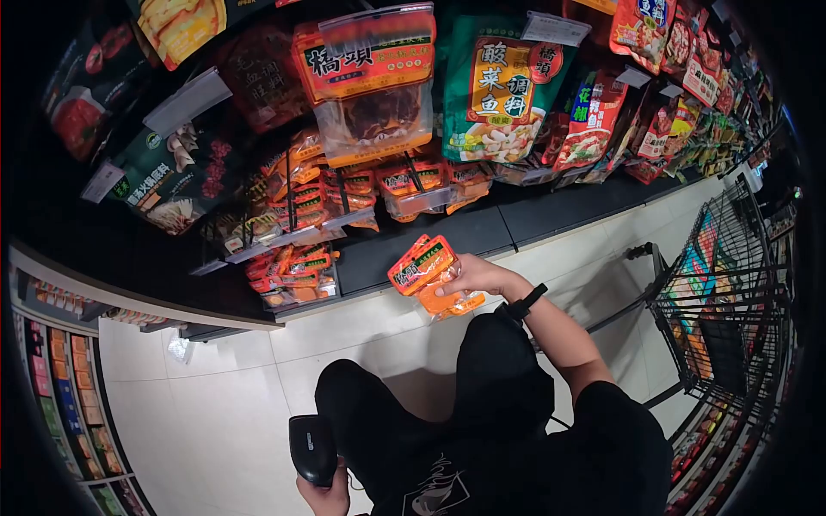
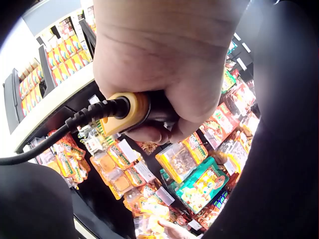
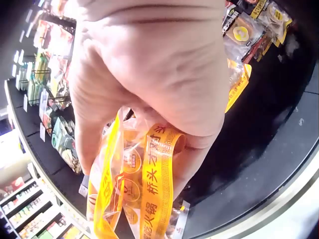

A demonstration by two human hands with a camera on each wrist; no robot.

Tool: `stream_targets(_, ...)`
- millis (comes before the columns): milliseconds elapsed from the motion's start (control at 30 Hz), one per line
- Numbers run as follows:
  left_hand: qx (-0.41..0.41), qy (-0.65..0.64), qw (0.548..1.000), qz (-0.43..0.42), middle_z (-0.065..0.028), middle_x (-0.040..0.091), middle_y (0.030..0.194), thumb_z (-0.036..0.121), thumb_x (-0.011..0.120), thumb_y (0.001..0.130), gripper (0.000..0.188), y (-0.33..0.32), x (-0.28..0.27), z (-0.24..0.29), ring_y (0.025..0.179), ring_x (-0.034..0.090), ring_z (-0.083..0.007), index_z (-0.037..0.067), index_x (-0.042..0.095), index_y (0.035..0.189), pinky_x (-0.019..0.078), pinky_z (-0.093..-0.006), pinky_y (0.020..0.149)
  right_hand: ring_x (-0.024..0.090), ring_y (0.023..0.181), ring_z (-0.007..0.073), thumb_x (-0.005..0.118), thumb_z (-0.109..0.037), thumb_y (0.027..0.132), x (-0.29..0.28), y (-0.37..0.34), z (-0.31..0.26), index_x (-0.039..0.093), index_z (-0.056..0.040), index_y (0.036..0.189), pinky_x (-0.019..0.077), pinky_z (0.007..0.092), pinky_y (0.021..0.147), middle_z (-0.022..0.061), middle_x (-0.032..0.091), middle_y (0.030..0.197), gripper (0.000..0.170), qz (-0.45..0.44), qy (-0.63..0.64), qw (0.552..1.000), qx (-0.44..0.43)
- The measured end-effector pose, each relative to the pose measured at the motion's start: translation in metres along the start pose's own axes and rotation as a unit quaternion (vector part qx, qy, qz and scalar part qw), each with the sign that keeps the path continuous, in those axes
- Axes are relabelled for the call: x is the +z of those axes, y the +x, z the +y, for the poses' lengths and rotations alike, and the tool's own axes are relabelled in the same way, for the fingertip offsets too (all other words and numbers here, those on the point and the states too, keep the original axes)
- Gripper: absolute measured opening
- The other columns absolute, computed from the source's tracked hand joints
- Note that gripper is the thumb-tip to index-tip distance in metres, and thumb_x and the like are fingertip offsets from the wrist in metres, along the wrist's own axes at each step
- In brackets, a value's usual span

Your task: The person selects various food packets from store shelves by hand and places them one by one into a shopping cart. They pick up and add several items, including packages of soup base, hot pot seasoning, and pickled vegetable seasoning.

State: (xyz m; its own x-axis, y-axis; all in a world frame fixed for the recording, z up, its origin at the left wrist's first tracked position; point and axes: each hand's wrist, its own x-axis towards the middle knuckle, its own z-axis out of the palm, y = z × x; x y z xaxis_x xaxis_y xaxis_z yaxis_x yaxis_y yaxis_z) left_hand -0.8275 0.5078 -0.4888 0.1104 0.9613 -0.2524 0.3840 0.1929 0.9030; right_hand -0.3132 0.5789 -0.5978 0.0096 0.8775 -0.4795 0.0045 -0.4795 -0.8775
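Note:
In the head view my right hand (image 1: 477, 277) grips a pair of overlapping orange-red food pouches (image 1: 423, 267) by one side, thumb across their front, above the floor before the low shelf. The right wrist view shows their clear plastic and yellow printed edges (image 3: 158, 184) below the palm (image 3: 149, 64). Down at the lower left, my left hand (image 1: 327, 494) holds a black handheld scanner (image 1: 312, 449) by its handle, head pointing up. From the left wrist, the handle's yellow end (image 2: 132, 112) and black cable (image 2: 89, 113) come out under the curled left hand (image 2: 159, 55).
Hanging pouches (image 1: 370, 86) and a green packet (image 1: 499, 95) fill the rack ahead. Similar orange pouches (image 1: 297, 271) lie on the low black shelf (image 1: 456, 232). A loaded wire shopping cart (image 1: 714, 292) stands at the right. Another stocked shelf (image 1: 73, 387) is at far left.

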Motion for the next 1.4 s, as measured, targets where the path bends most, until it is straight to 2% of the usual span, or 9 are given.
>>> stream_targets(233, -0.055, 0.061, 0.995, -0.056, -0.0055, 0.073, 0.092, 0.007, 0.076, 0.099, 0.026, -0.018, -0.033, 0.075, 0.078, 0.064, -0.0090, -0.005, 0.070, 0.122, 0.0519, -0.0266, 0.067, 0.072, 0.093, 0.0080, 0.088, -0.018, 0.088, 0.007, -0.062, -0.052, 0.068, -0.0023, 0.132, 0.0566, 0.0229, 0.071, 0.0044, 0.077, 0.113, 0.051, 0.012, 0.137, 0.990, -0.013)
stream_targets(267, -0.061, 0.063, 0.994, -0.069, -0.0063, 0.074, 0.094, 0.007, 0.075, 0.100, 0.027, -0.027, -0.046, 0.083, 0.080, 0.064, -0.0094, -0.006, 0.069, 0.123, 0.0526, -0.0269, 0.069, 0.076, 0.104, 0.0140, 0.083, -0.014, 0.093, 0.012, -0.072, -0.056, 0.066, -0.0016, 0.136, 0.0611, 0.0270, 0.086, 0.0090, 0.076, 0.123, 0.048, 0.018, 0.189, 0.982, -0.017)
stream_targets(500, -0.171, 0.069, 0.978, -0.100, -0.0057, 0.071, 0.095, 0.014, 0.074, 0.102, 0.036, -0.070, -0.110, 0.191, 0.077, 0.060, -0.0092, -0.001, 0.064, 0.134, 0.0516, -0.0283, 0.069, 0.074, 0.116, 0.0228, 0.074, -0.011, 0.101, 0.090, -0.152, -0.086, 0.060, 0.0009, 0.141, 0.0617, 0.0388, 0.102, 0.0134, 0.072, 0.132, 0.044, 0.081, 0.507, 0.855, 0.073)
stream_targets(567, -0.226, 0.090, 0.963, -0.114, -0.0074, 0.071, 0.096, 0.020, 0.077, 0.101, 0.041, -0.078, -0.125, 0.229, 0.077, 0.061, -0.0108, 0.001, 0.065, 0.135, 0.0534, -0.0284, 0.070, 0.073, 0.117, 0.0234, 0.074, -0.010, 0.099, 0.113, -0.183, -0.107, 0.059, 0.0014, 0.142, 0.0616, 0.0387, 0.101, 0.0121, 0.072, 0.129, 0.047, 0.053, 0.495, 0.865, 0.060)
stream_targets(633, -0.190, 0.056, 0.977, -0.082, -0.0017, 0.062, 0.073, 0.009, 0.075, 0.098, 0.025, -0.090, -0.134, 0.228, 0.054, 0.058, -0.0092, 0.001, 0.063, 0.119, 0.0465, -0.0272, 0.048, 0.072, 0.118, 0.0221, 0.075, -0.010, 0.098, 0.132, -0.214, -0.122, 0.061, 0.0015, 0.140, 0.0594, 0.0382, 0.104, 0.0122, 0.073, 0.128, 0.045, 0.035, 0.462, 0.884, 0.070)
stream_targets(767, -0.256, 0.048, 0.962, -0.083, -0.0010, 0.058, 0.065, 0.013, 0.075, 0.099, 0.027, -0.114, -0.171, 0.257, 0.047, 0.054, -0.0109, 0.003, 0.061, 0.119, 0.0428, -0.0275, 0.042, 0.074, 0.114, 0.0200, 0.080, -0.015, 0.095, 0.135, -0.287, -0.195, 0.065, -0.0012, 0.138, 0.0598, 0.0349, 0.100, 0.0110, 0.075, 0.125, 0.047, -0.087, 0.157, 0.977, 0.117)
stream_targets(900, -0.310, 0.057, 0.943, -0.107, -0.0014, 0.054, 0.058, 0.015, 0.073, 0.100, 0.021, -0.129, -0.210, 0.289, 0.042, 0.052, -0.0123, 0.006, 0.055, 0.108, 0.0377, -0.0282, 0.037, 0.073, 0.109, 0.0151, 0.081, -0.015, 0.094, 0.137, -0.348, -0.249, 0.067, -0.0025, 0.134, 0.0611, 0.0299, 0.089, 0.0090, 0.076, 0.121, 0.044, -0.097, 0.171, 0.968, 0.155)
stream_targets(1167, -0.230, 0.134, 0.937, -0.225, -0.0037, 0.054, 0.059, 0.019, 0.072, 0.099, 0.021, -0.120, -0.243, 0.298, 0.042, 0.053, -0.0146, 0.007, 0.055, 0.103, 0.0394, -0.0308, 0.037, 0.068, 0.120, 0.0188, 0.085, -0.019, 0.090, 0.118, -0.484, -0.370, 0.059, 0.0006, 0.145, 0.0526, 0.0331, 0.106, 0.0092, 0.071, 0.135, 0.065, 0.104, 0.295, 0.950, 0.003)
stream_targets(1400, -0.185, 0.208, 0.901, -0.332, -0.0060, 0.056, 0.059, 0.020, 0.072, 0.099, 0.023, -0.084, -0.205, 0.305, 0.041, 0.053, -0.0170, 0.004, 0.055, 0.100, 0.0397, -0.0325, 0.037, 0.069, 0.091, 0.0051, 0.087, -0.021, 0.090, 0.091, -0.693, -0.461, 0.064, -0.0026, 0.137, 0.0548, 0.0185, 0.068, 0.0022, 0.074, 0.117, 0.056, 0.395, 0.319, 0.857, -0.088)
